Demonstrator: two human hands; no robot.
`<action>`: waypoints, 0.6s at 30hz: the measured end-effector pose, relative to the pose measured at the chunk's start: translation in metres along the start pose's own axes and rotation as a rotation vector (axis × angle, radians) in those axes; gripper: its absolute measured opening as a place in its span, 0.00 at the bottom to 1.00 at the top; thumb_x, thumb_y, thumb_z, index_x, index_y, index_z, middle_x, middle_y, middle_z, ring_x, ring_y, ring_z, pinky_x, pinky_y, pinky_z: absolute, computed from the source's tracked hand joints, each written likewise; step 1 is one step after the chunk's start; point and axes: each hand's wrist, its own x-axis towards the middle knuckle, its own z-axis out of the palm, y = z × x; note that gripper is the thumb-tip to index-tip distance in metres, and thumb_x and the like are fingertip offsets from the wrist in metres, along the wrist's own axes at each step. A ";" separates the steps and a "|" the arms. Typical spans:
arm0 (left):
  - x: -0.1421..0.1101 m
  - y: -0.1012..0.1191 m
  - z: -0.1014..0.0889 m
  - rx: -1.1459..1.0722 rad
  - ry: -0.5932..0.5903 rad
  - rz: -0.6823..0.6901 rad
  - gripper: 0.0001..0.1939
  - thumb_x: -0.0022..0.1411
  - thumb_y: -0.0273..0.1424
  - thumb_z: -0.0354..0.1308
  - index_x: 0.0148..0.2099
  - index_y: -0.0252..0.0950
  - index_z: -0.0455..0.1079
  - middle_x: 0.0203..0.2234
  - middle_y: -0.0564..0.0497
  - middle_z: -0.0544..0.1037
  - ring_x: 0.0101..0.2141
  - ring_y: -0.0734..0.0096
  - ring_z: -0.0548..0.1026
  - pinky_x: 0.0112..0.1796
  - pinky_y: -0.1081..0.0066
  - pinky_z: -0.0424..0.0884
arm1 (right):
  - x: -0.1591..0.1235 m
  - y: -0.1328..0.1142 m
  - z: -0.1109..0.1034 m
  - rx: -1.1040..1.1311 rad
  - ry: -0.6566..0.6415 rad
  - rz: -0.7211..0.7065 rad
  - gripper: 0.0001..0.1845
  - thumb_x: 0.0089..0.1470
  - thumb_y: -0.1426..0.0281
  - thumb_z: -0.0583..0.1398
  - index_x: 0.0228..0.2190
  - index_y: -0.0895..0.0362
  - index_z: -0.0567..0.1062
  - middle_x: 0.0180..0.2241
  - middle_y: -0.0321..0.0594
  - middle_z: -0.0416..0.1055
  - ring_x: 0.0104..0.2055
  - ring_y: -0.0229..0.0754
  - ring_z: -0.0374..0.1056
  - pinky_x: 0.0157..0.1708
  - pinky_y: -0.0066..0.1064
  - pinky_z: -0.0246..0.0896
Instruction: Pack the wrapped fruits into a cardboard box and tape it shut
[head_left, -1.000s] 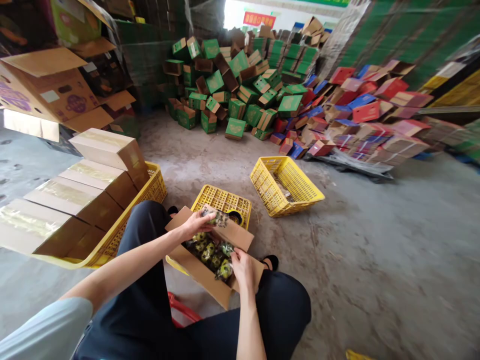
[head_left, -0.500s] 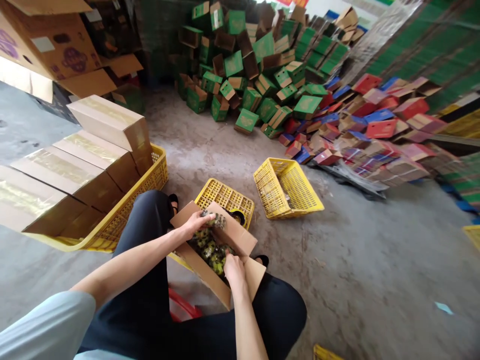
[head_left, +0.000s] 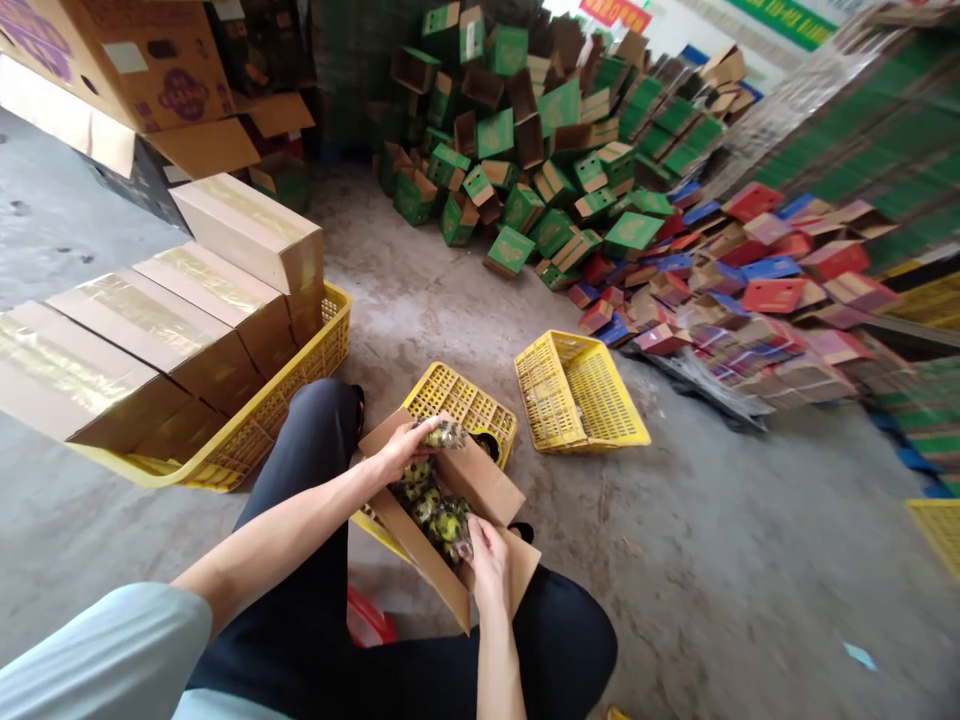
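An open cardboard box (head_left: pixel 487 482) sits between my knees on an upturned yellow crate. Inside lie several green-yellow fruits (head_left: pixel 424 500) wrapped in clear, dark-patterned plastic film. My left hand (head_left: pixel 403 450), over the box's far left side, is closed on a clear dark-spotted plastic bag (head_left: pixel 448 434); what is in it is hard to make out. At the near right end of the box, my right hand (head_left: pixel 489 562) pinches the film of a wrapped fruit (head_left: pixel 454 530).
A tape roll (head_left: pixel 489 444) rests on the upturned crate (head_left: pixel 469 395). Left stands a yellow crate (head_left: pixel 300 385) of taped cartons (head_left: pixel 187 285); another yellow crate (head_left: pixel 555 395) stands ahead. Green boxes (head_left: pixel 510 250) and red-blue boxes (head_left: pixel 772 295) lie piled beyond. A red stool part (head_left: pixel 371 615) shows below.
My right hand reached down into the box among the wrapped fruits and has come back slightly toward its right end. My left hand keeps its plastic bag. The camera view has shifted.
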 end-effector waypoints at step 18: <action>-0.002 -0.008 -0.005 0.309 0.020 0.110 0.27 0.48 0.52 0.72 0.36 0.32 0.78 0.33 0.45 0.83 0.41 0.51 0.79 0.43 0.65 0.72 | 0.023 -0.003 0.058 -0.879 0.019 -0.666 0.12 0.65 0.70 0.57 0.48 0.59 0.75 0.45 0.51 0.78 0.48 0.49 0.77 0.48 0.35 0.71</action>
